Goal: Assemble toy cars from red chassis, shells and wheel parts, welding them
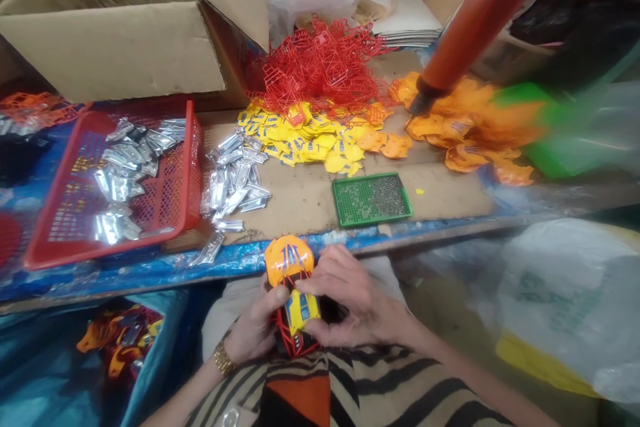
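Note:
A toy car body with an orange front, a red frame and a black base is held near the table's front edge, above my lap. My left hand grips its left side, with the thumb on top. A yellow piece with blue markings lies on the red frame. My right hand is closed on this yellow piece, its fingers at the upper edge and its thumb at the lower edge. The car's underside is hidden.
Red basket and silver packets at left; cardboard box behind. Red frames, yellow pieces, orange pieces and a green screw tray lie ahead. An orange-red pole slants over the right side.

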Demonstrator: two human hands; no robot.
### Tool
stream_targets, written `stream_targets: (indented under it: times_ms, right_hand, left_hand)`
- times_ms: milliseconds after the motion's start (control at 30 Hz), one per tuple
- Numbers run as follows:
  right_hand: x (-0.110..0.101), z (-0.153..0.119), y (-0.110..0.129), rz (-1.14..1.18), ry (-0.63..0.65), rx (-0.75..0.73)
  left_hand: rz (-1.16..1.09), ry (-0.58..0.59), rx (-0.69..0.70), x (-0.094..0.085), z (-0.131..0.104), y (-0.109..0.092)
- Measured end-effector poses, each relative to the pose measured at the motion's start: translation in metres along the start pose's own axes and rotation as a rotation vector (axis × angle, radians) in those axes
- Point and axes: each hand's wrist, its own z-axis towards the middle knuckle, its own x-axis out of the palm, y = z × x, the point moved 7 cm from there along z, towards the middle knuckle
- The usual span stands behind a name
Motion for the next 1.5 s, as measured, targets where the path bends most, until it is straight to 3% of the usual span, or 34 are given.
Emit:
stream_targets:
  times_ms: [100, 333, 567, 700, 967, 1100, 1233, 1400, 1500]
  right_hand:
    - [0.002, -0.002, -0.002, 0.012, 0.009, 0.012]
    - [0.000, 0.003, -0.001, 0.026, -0.028, 0.007]
    - [-0.002, 0.010, -0.003, 0.255, -0.003, 0.151]
    - [-0.001, 0.009, -0.007, 0.309, -0.023, 0.157]
    - [0.004, 0.003, -0.015, 0.302, -0.019, 0.162]
    - [-0.001, 0.006, -0.012, 0.314, -0.052, 0.157]
    - [0.002, 0.001, -0.016, 0.370, -0.060, 0.282]
    - [0.014, -0.017, -0.028, 0.581, -0.106, 0.624]
    - [0.013, -0.017, -0.027, 0.542, -0.106, 0.640]
  left_hand:
    - [0.041, 0.004, 0.021, -0.002, -0.005, -0.001]
    - [0.014, -0.014, -0.040, 0.011, -0.009, -0.005]
    - [-0.022, 0.105, -0.056, 0.016, -0.006, -0.002]
    - [-0.044, 0.148, -0.078, 0.016, -0.007, -0.002]
    - [-0.015, 0.015, -0.099, 0.017, -0.012, -0.004]
    - [0.003, 0.056, -0.068, 0.021, -0.010, -0.009]
    - [0.035, 0.093, -0.067, 0.017, -0.007, -0.010]
    - [0.041, 0.104, -0.089, 0.015, -0.008, -0.010]
    - [0.061, 0.119, -0.118, 0.021, -0.010, -0.009]
